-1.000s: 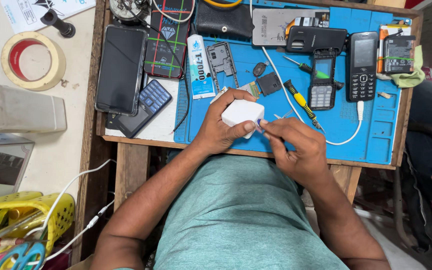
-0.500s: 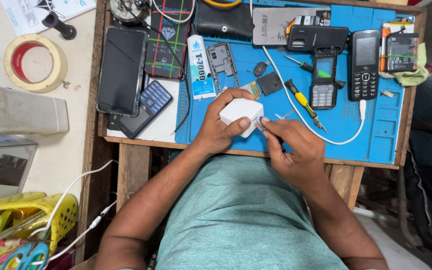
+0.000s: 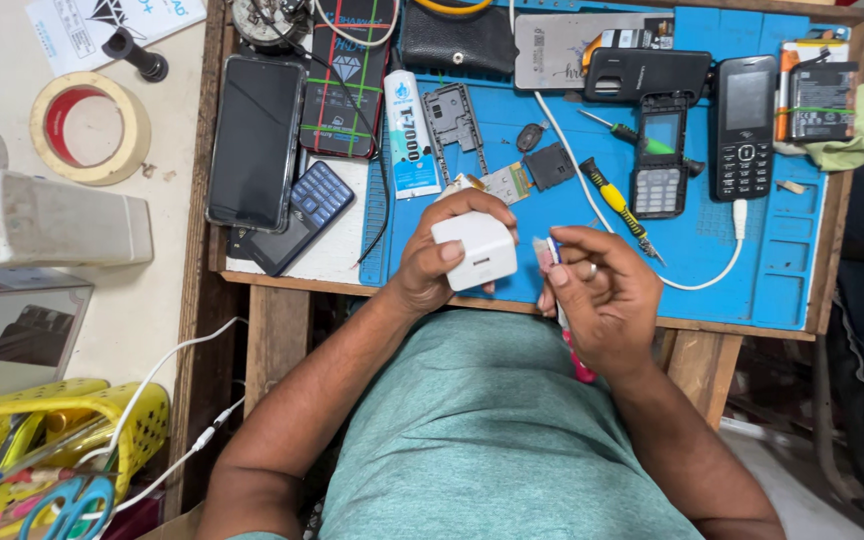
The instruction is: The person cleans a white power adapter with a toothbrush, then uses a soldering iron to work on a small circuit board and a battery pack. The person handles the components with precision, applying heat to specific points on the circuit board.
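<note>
My left hand [image 3: 442, 265] grips a white charger block [image 3: 474, 250] over the near edge of the blue work mat [image 3: 752, 260]. My right hand [image 3: 592, 295] is just to its right, a small gap apart, fingers pinched on a thin tool [image 3: 558, 290] with a pink handle that runs down under the palm. The tool's tip points toward the charger. A white cable [image 3: 652, 270] lies on the mat past my right hand.
The mat holds a yellow-handled screwdriver [image 3: 614, 198], two keypad phones [image 3: 744, 125], an opened phone [image 3: 660, 155], a glue tube [image 3: 408, 133] and small parts. Black smartphones [image 3: 255, 140] lie left. A tape roll [image 3: 90, 128], a yellow basket [image 3: 52, 450] and scissors [image 3: 72, 505] are further left.
My hands have drawn slightly apart. The right hand moved right and down, off the charger, with the tool still pinched. The left hand keeps its hold on the charger.
</note>
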